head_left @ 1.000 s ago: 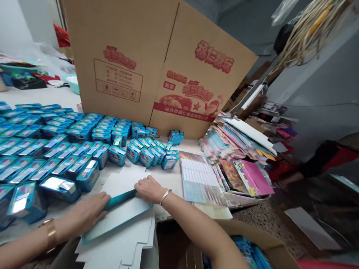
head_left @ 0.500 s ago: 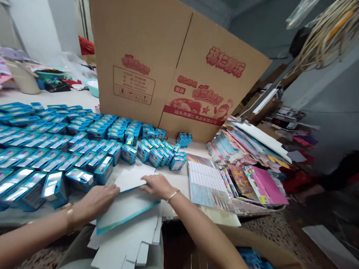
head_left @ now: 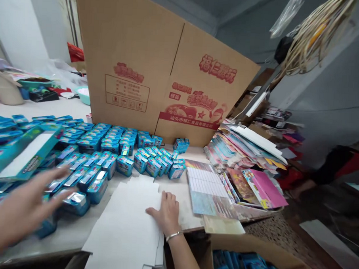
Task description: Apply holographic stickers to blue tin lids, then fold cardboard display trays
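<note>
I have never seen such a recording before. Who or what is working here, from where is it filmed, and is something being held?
There is no machine: these are a person's two bare hands. Every picture comes from one camera worn on the head, looking forward and down.

On the white table stand many small glossy blue boxes, and behind them a large brown cardboard carton with red printing. The right hand lies on the edge of a stack of flat white cut card. The left hand, blurred, is open near a long turquoise tray with a white inside; I cannot tell whether this tray touches the boxes below. Neither hand shows a clear grip on anything.
</note>
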Demonstrator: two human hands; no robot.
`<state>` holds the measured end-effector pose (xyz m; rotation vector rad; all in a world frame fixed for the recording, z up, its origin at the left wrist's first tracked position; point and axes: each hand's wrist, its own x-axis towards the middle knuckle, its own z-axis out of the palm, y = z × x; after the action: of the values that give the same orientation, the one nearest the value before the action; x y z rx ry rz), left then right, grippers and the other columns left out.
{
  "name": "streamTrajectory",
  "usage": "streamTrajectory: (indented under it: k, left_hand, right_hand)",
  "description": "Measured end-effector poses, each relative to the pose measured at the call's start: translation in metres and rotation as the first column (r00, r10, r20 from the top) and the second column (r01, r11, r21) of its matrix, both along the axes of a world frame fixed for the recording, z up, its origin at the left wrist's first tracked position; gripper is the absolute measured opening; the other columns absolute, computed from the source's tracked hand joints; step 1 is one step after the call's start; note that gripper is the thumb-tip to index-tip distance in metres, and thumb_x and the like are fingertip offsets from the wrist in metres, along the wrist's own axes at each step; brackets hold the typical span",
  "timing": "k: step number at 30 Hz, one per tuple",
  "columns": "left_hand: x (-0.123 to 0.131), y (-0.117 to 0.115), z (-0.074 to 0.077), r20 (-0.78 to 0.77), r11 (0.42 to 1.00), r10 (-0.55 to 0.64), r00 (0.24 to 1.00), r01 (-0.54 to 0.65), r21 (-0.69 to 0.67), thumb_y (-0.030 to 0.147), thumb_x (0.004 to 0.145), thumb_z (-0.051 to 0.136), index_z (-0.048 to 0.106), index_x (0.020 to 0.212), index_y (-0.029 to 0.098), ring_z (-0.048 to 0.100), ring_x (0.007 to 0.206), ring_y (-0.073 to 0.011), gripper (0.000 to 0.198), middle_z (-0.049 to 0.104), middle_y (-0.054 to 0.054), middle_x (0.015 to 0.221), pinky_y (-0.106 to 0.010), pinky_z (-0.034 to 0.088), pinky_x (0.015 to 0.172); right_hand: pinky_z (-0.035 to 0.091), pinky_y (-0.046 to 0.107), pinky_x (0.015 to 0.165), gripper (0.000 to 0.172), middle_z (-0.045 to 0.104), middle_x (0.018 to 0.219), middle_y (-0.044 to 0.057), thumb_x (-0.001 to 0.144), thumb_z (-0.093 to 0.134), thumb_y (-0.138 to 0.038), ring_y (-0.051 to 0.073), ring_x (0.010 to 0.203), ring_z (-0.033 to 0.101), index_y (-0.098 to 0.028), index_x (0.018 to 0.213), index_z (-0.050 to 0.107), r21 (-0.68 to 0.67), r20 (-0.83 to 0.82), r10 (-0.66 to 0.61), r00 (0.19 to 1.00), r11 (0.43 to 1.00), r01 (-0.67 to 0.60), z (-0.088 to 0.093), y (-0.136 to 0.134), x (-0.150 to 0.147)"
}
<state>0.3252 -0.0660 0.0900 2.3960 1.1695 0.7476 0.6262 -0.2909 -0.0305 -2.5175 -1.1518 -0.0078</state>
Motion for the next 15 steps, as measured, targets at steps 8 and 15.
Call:
streamTrajectory:
  k: [8,15]
  left_hand:
    - [0.091,-0.083,-0.111,0.229,0.975,-0.108,0.967,0.149,-0.167,0.061,0.083,0.055,0.047,0.140,0.021,0.050,0.135,-0.0356,0.071,0.055,-0.016,0.144,-0.049,0.046,0.108]
    - [0.124,-0.061,-0.100,0.172,0.966,-0.038,0.984,0.080,-0.247,0.070,0.079,0.048,0.028,0.150,-0.003,0.030,0.147,-0.0389,0.104,0.035,-0.031,0.156,-0.051,0.026,0.120]
  right_hand:
    - [0.052,0.036,0.076,0.024,0.069,0.091,0.006,0.082,0.065,-0.034,0.024,0.085,0.064,-0.019,0.098,0.056,0.516,-0.429,0.223,0.875,0.856,0.035,0.012,0.004,0.026]
    - [0.051,0.040,0.090,0.031,0.071,0.103,0.012,0.089,0.060,-0.043,0.026,0.101,0.064,-0.015,0.096,0.068,0.699,-0.463,0.270,0.844,0.697,0.160,0.025,0.000,0.036]
